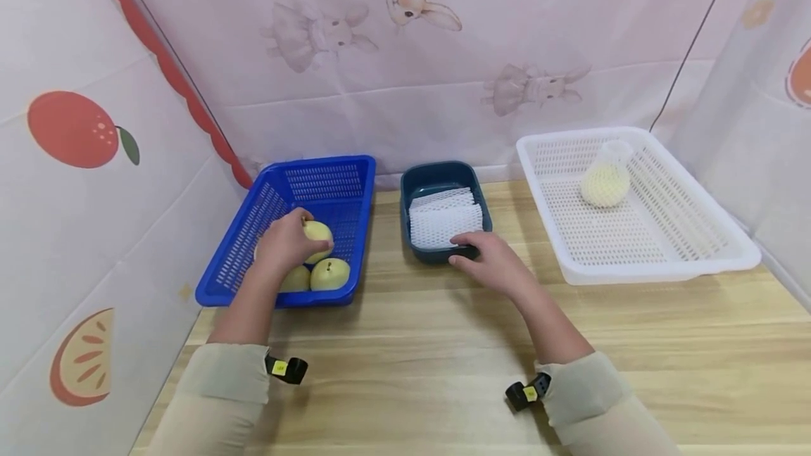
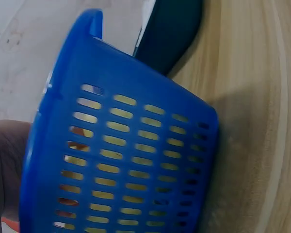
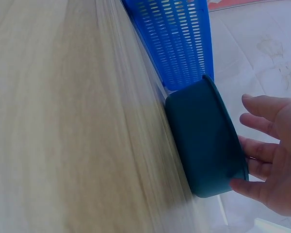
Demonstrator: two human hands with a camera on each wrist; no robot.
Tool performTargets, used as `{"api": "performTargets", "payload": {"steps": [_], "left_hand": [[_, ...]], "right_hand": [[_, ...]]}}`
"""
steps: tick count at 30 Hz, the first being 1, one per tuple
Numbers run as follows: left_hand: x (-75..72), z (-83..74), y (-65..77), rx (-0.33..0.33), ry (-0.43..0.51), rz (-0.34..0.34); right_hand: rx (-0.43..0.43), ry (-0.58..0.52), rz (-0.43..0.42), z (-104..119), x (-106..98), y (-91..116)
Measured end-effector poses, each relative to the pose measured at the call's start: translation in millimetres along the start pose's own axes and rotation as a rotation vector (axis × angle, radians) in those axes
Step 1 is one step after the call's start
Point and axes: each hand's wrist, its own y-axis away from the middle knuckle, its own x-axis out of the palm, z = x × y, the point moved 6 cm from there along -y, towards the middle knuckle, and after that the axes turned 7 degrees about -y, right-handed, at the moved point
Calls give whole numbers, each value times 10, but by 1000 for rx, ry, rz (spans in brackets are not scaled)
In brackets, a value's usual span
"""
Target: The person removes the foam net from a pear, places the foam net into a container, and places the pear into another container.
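My left hand (image 1: 283,241) reaches into a blue slatted basket (image 1: 367,217) and grips a yellow-green pear (image 1: 319,238) between thumb and fingers. Beside it in the basket lie other pears (image 1: 330,275), partly hidden by the hand. In the left wrist view the basket wall (image 2: 136,73) covers most of the fingers. My right hand (image 1: 497,262) is at the near right rim of a dark teal box (image 1: 437,173), its fingers spread and slightly bent. White foam net sleeves (image 1: 445,225) lie in that box. The right fingertips (image 3: 237,184) are right at the rim.
On the right stands a white slatted basket (image 1: 627,274) with one pear in a foam net sleeve (image 1: 606,181) inside. A wooden table (image 1: 405,371) carries everything. Printed cloth (image 1: 443,90) hangs close behind and along both sides.
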Motion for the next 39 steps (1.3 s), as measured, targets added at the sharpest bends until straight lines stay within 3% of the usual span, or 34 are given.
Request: {"api": "performTargets", "payload": {"steps": [10,24,39], "left_hand": [[160,91,-85,-50,-68,55],[223,47,-93,5,-105,109],[153,-46,-32,17,-122,98]], "right_hand": [[-10,4,-1,-16,2,-1],[-6,-3,3,-20,18,4],[-14,32,2,-28,38,6]]}}
